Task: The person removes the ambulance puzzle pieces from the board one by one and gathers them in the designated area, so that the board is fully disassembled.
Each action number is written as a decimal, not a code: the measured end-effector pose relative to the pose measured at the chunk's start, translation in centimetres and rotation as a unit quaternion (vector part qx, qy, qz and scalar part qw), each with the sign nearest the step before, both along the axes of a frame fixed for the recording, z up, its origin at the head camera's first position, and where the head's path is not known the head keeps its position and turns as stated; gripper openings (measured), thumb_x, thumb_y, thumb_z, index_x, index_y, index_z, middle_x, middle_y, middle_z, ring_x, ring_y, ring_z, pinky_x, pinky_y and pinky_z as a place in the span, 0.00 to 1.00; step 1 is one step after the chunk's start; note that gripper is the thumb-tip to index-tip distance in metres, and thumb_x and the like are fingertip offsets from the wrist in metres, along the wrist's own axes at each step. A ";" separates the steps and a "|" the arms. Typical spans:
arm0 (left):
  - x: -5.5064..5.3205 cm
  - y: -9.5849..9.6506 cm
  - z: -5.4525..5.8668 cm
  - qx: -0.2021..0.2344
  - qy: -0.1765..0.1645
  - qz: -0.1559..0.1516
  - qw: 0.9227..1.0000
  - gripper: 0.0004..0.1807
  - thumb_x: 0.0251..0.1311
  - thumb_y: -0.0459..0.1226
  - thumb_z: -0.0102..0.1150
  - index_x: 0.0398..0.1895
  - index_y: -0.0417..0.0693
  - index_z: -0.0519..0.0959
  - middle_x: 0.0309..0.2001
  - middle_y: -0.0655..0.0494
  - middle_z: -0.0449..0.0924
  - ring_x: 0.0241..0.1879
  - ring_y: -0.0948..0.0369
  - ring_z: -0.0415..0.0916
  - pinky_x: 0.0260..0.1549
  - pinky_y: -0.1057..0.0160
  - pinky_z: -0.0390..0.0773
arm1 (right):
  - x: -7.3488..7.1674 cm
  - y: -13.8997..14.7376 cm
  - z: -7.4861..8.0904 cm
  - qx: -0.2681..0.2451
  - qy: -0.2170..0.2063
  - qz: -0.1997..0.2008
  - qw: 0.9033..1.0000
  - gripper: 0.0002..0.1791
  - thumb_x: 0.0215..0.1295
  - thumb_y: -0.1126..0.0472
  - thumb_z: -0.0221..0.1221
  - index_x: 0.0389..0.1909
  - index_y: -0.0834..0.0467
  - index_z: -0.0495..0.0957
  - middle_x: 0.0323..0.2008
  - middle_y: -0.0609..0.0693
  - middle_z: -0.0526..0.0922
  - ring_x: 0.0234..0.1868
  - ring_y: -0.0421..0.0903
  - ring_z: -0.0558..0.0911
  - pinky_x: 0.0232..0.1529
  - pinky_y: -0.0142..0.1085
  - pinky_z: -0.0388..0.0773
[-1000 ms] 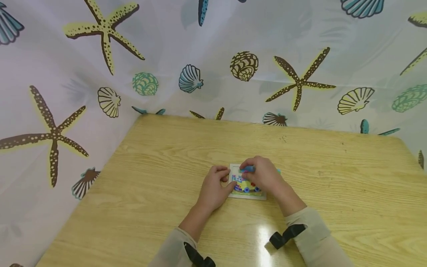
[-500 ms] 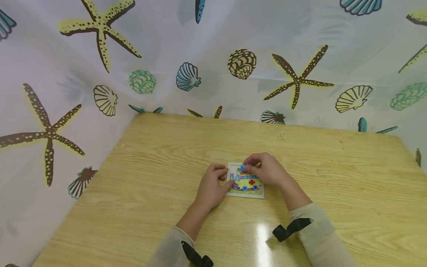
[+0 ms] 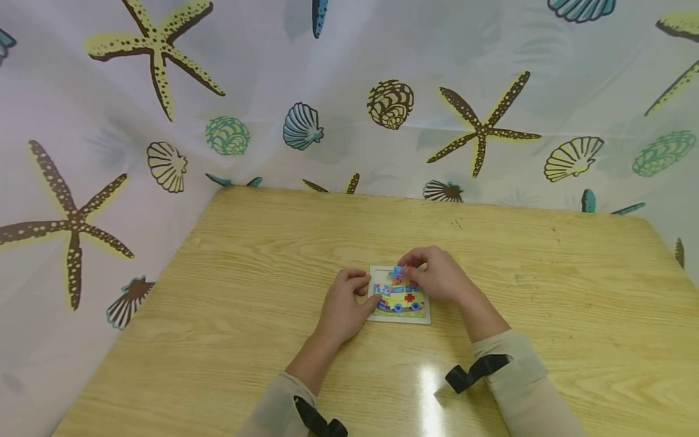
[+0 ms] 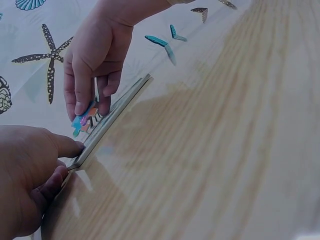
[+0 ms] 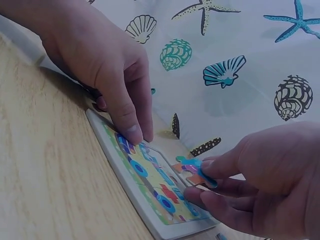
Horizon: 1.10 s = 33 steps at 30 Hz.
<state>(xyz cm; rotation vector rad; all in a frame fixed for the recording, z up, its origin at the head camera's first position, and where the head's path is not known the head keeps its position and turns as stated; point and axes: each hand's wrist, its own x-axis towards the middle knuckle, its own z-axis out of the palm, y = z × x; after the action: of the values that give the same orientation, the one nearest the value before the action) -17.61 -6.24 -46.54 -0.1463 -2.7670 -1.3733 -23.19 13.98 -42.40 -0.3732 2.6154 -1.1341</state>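
Observation:
A small square jigsaw puzzle board (image 5: 184,229) with a pale rim lies on the table, bearing a yellow ambulance picture with a red cross. My left hand (image 3: 345,308) holds the board's left side, thumb on top of the picture and fingers at the edge. Between thumb and fingers, my right hand (image 3: 441,277) pinches a puzzle piece (image 5: 191,169) coloured blue, orange and pink. In the right wrist view this piece is tilted over the upper part of the board; whether it touches the board I cannot tell. My right fingers hide the board's upper right corner.
The wood-grain table (image 3: 262,255) spreads around the board on all sides. A pale cloth (image 3: 349,67) printed with starfish and shells stands behind and to the left. Near the board's lower corner in the right wrist view lies a small blue bit (image 5: 220,236).
My right hand has shifted slightly right and turned the puzzle piece, so its face now shows above the ambulance. The left hand keeps its hold on the board. The head view has shifted slightly.

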 end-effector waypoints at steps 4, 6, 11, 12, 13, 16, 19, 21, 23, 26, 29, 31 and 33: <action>0.0 -0.2 -0.1 -0.002 0.003 -0.001 1.000 0.24 0.61 0.37 0.68 0.57 0.32 0.79 0.59 0.47 0.73 0.48 0.56 0.77 0.50 0.57 0.79 | -0.1 0.2 0.2 -0.027 -0.028 -0.002 0.999 0.10 0.72 0.61 0.58 0.49 0.58 0.83 0.42 0.55 0.82 0.33 0.45 0.82 0.35 0.34 0.80; 0.1 -0.3 -0.1 -0.003 0.003 -0.002 1.000 0.24 0.62 0.38 0.68 0.57 0.32 0.79 0.59 0.47 0.73 0.48 0.57 0.77 0.50 0.57 0.79 | -0.2 0.4 0.3 -0.041 -0.045 -0.004 0.998 0.10 0.72 0.62 0.58 0.49 0.60 0.83 0.41 0.56 0.82 0.32 0.45 0.82 0.35 0.33 0.82; 0.2 -0.5 -0.1 -0.003 0.006 0.003 1.000 0.24 0.61 0.38 0.68 0.57 0.32 0.79 0.59 0.47 0.73 0.48 0.56 0.77 0.50 0.56 0.79 | -0.5 1.3 0.3 -0.072 -0.075 -0.002 0.995 0.11 0.72 0.64 0.58 0.50 0.63 0.82 0.41 0.58 0.80 0.32 0.44 0.83 0.37 0.33 0.84; 0.3 -0.5 -0.1 -0.003 0.007 0.005 1.000 0.24 0.61 0.38 0.68 0.57 0.33 0.79 0.59 0.47 0.74 0.48 0.56 0.77 0.49 0.56 0.79 | -0.6 1.6 0.3 -0.076 -0.079 0.000 0.994 0.11 0.72 0.65 0.58 0.50 0.64 0.82 0.41 0.59 0.79 0.32 0.44 0.83 0.37 0.33 0.84; 0.3 -0.5 -0.1 -0.004 0.008 0.006 1.000 0.24 0.61 0.37 0.68 0.57 0.33 0.80 0.58 0.47 0.74 0.48 0.57 0.77 0.49 0.56 0.79 | -0.7 1.8 0.4 -0.078 -0.083 0.002 0.994 0.11 0.71 0.65 0.58 0.50 0.64 0.81 0.41 0.59 0.79 0.32 0.44 0.82 0.37 0.33 0.84; 0.2 -0.5 -0.2 0.001 0.012 0.006 1.000 0.23 0.60 0.37 0.69 0.57 0.33 0.80 0.58 0.47 0.74 0.47 0.57 0.77 0.49 0.57 0.79 | -1.0 2.7 0.7 -0.082 -0.093 0.006 0.992 0.12 0.71 0.66 0.59 0.51 0.66 0.81 0.41 0.59 0.79 0.32 0.44 0.82 0.37 0.34 0.84; 0.1 -0.4 -0.3 0.005 0.016 0.004 1.000 0.23 0.60 0.38 0.69 0.57 0.34 0.80 0.58 0.47 0.74 0.47 0.57 0.77 0.49 0.57 0.79 | -1.2 3.5 1.1 -0.074 -0.094 0.010 0.993 0.12 0.70 0.67 0.59 0.50 0.67 0.80 0.39 0.58 0.79 0.32 0.45 0.82 0.37 0.34 0.83; 0.0 -0.3 -0.2 0.006 0.016 0.006 1.000 0.23 0.60 0.38 0.69 0.57 0.34 0.80 0.58 0.48 0.74 0.47 0.58 0.77 0.49 0.57 0.79 | -1.3 4.0 1.3 -0.069 -0.094 0.015 0.993 0.12 0.70 0.67 0.60 0.50 0.68 0.80 0.39 0.58 0.79 0.33 0.45 0.83 0.37 0.35 0.83; 0.0 -0.2 -0.2 0.004 0.016 0.008 1.000 0.23 0.60 0.38 0.69 0.57 0.34 0.80 0.58 0.48 0.74 0.47 0.58 0.77 0.49 0.57 0.79 | -1.3 4.6 1.5 -0.060 -0.096 0.018 0.993 0.11 0.69 0.66 0.60 0.49 0.68 0.80 0.38 0.57 0.78 0.34 0.45 0.82 0.37 0.34 0.83; -0.1 -0.2 -0.2 0.003 0.014 0.007 1.000 0.23 0.60 0.38 0.69 0.57 0.35 0.80 0.58 0.49 0.74 0.47 0.58 0.77 0.49 0.57 0.79 | -1.3 5.4 1.7 -0.049 -0.102 0.019 0.993 0.11 0.69 0.65 0.61 0.48 0.68 0.79 0.38 0.57 0.77 0.34 0.45 0.82 0.37 0.33 0.83; -0.1 -0.1 -0.2 0.003 0.014 0.006 1.000 0.23 0.60 0.38 0.69 0.56 0.35 0.80 0.57 0.49 0.74 0.46 0.58 0.77 0.49 0.57 0.79 | -1.2 6.0 1.8 -0.041 -0.109 0.020 0.993 0.12 0.69 0.65 0.61 0.47 0.68 0.79 0.39 0.57 0.77 0.34 0.44 0.81 0.36 0.32 0.83; 0.0 -0.1 -0.2 0.005 0.014 0.006 1.000 0.23 0.60 0.38 0.69 0.56 0.35 0.80 0.57 0.49 0.74 0.46 0.58 0.77 0.49 0.57 0.78 | -1.1 6.4 1.8 -0.040 -0.114 0.021 0.992 0.12 0.69 0.64 0.61 0.47 0.68 0.79 0.39 0.57 0.77 0.34 0.44 0.81 0.35 0.32 0.82; 0.0 -0.1 -0.3 0.004 0.013 0.006 1.000 0.23 0.60 0.38 0.69 0.56 0.35 0.80 0.57 0.49 0.75 0.46 0.58 0.77 0.48 0.57 0.78 | -1.0 6.6 1.9 -0.042 -0.121 0.021 0.992 0.12 0.69 0.64 0.61 0.48 0.69 0.78 0.39 0.57 0.77 0.34 0.44 0.81 0.36 0.32 0.83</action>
<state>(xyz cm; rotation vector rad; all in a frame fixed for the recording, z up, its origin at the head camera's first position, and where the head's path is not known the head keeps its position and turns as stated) -17.64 -6.37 -46.84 -0.1458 -2.7353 -1.3695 -24.21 20.61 -40.49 -0.2856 2.3471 -1.1966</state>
